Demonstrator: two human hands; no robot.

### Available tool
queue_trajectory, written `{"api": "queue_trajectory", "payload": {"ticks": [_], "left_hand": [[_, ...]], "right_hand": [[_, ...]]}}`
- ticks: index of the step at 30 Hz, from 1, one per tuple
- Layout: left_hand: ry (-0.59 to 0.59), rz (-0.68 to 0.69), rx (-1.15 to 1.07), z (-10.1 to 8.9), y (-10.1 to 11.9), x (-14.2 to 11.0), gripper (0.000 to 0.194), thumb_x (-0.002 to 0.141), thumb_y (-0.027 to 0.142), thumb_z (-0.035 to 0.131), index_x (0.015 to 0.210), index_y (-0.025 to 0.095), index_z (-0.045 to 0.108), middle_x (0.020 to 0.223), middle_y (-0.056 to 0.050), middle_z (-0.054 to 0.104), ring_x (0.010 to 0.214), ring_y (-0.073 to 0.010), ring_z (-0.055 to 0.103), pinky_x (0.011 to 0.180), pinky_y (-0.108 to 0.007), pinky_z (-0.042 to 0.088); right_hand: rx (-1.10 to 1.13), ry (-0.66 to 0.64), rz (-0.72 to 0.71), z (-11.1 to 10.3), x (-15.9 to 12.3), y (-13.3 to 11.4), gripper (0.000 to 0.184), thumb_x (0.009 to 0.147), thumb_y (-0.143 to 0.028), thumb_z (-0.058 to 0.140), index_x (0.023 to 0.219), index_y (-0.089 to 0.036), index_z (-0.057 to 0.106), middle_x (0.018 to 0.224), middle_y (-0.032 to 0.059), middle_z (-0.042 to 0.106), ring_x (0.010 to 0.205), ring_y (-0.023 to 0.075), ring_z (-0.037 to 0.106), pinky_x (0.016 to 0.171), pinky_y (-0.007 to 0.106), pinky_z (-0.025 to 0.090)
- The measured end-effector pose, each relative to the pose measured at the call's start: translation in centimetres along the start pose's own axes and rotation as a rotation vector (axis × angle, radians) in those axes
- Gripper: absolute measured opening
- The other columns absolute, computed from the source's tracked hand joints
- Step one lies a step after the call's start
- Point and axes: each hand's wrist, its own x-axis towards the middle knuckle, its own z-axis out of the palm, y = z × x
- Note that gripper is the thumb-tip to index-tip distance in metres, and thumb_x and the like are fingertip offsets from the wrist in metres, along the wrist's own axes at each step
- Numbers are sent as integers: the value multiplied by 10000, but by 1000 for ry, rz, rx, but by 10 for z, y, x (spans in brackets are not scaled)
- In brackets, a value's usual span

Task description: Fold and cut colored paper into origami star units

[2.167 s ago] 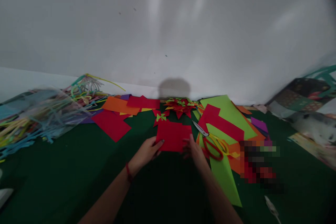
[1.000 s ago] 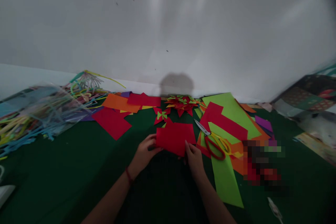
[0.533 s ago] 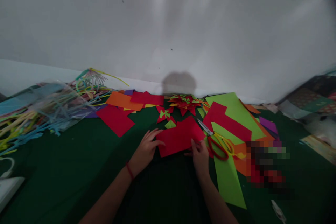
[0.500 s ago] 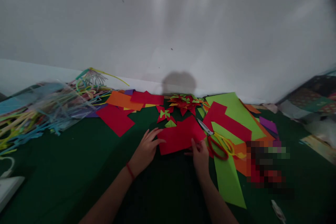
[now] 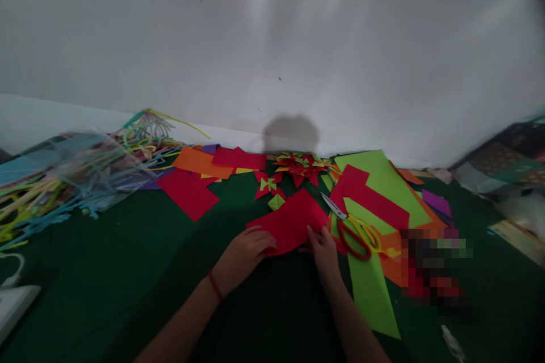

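Note:
A red sheet of paper is between my two hands, bent along its lower left side. My left hand, with a red band on the wrist, grips its left part, the fingers over the top face. At the lower right edge, my right hand pinches the paper between thumb and fingers. Another red piece seems to lie beneath or behind it. Just beyond are a small folded green paper and a red folded star with a green centre. Scissors with red and yellow handles lie right of my right hand.
A layered red and green paper flower stands near the wall. Green sheets and orange paper lie to the right, red and orange sheets to the left. Bundled pipe cleaners fill the far left, above a white power strip.
My left hand has moved right, onto the red paper, and closed on it. The sheet now bends where it lay flatter. The small green piece shows more of itself.

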Motion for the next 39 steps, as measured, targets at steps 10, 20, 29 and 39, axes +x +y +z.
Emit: {"api": "queue_trajectory", "payload": {"ticks": [10,20,29,39], "left_hand": [[-1,-209,-165,1,-3,0,129,829,222,501,916,214,596,950,-8,640,928,-154,560,846,-295,404],[80,-603,-245,29,-12,3,220,805,347,481,946,193,550,916,-35,616,839,-185,574,700,-276,420],[162,-676,-268,42,-14,5,349,772,265,532,1111,199,480,1011,-56,583,928,-185,551,798,-292,419],[201,-575,-95,43,-5,6,250,836,205,441,1080,192,495,1048,-62,546,966,-204,518,829,-369,402]], "right_hand": [[-110,-48,-36,-1,-1,-2,301,718,-455,570,817,-209,427,640,-34,569,550,160,612,425,265,519],[-497,130,-160,-1,-10,-4,499,686,-410,607,1100,-181,449,683,-4,545,481,174,545,440,312,456],[-937,20,-627,15,-40,0,194,838,-334,474,954,-198,548,909,76,556,884,218,527,781,364,435],[-1051,0,-517,20,-30,9,236,848,-387,450,705,-200,471,740,38,529,704,180,507,646,314,415]]}}
